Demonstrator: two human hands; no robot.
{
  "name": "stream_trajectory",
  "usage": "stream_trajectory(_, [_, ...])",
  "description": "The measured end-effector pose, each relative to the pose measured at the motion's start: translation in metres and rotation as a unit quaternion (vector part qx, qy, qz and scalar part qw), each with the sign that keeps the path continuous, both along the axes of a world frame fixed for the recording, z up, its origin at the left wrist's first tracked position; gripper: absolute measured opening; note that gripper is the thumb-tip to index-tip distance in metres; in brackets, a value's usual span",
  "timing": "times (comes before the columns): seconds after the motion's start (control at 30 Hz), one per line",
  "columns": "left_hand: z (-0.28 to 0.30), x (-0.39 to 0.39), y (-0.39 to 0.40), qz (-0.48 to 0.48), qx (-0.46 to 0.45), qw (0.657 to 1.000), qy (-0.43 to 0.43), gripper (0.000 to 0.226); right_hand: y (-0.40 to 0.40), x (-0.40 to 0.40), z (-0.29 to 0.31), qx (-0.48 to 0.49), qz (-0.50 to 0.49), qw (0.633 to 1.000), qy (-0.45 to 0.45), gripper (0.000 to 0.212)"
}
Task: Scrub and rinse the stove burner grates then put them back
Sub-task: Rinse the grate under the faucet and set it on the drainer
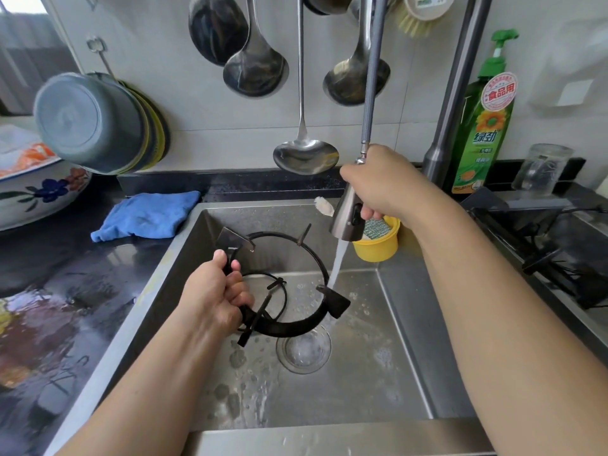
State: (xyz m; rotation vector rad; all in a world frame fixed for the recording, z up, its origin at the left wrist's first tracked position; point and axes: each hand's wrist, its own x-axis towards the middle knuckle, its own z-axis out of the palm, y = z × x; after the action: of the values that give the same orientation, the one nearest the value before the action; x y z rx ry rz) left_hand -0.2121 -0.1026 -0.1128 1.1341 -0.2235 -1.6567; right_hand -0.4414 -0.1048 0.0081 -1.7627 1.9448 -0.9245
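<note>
My left hand (217, 296) grips the rim of a black round burner grate (306, 324), holding it tilted over the steel sink (408, 324). A smaller thin black ring (283, 291) lies behind it in the basin. My right hand (381, 182) holds the pull-out faucet sprayer head (347, 220), its hose stretched up to the tap. Water streams from the sprayer onto the grate's right foot (335, 302) and runs toward the drain (304, 352).
A yellow cup (378, 246) with a green sponge sits in the sink's back right corner. A blue cloth (148, 215) lies on the wet black counter at left, beside a flowered bowl (39, 192). Green dish soap (480, 126) stands by the faucet; ladles hang above; the stove (552, 255) is at right.
</note>
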Motion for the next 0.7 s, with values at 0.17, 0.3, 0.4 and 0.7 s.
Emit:
stream_trajectory(0.17, [0.001,0.002,0.003,-0.018,-0.009,1.0,-0.008,0.045,0.0,-0.005,0.0,-0.005,-0.015,1.0,0.007,0.015])
stream_trajectory(0.3, [0.002,0.0,0.005,-0.035,-0.008,0.999,-0.013,0.044,-0.003,-0.003,-0.002,-0.008,-0.013,1.0,-0.004,0.018])
stream_trajectory(0.4, [0.002,-0.001,0.006,-0.052,-0.009,0.998,-0.021,0.044,-0.006,-0.005,-0.004,-0.02,-0.016,0.999,-0.02,0.015])
stream_trajectory(0.7, [0.005,-0.01,0.009,-0.153,-0.062,0.982,-0.087,0.047,-0.007,-0.004,-0.007,-0.015,0.013,0.999,-0.051,0.013])
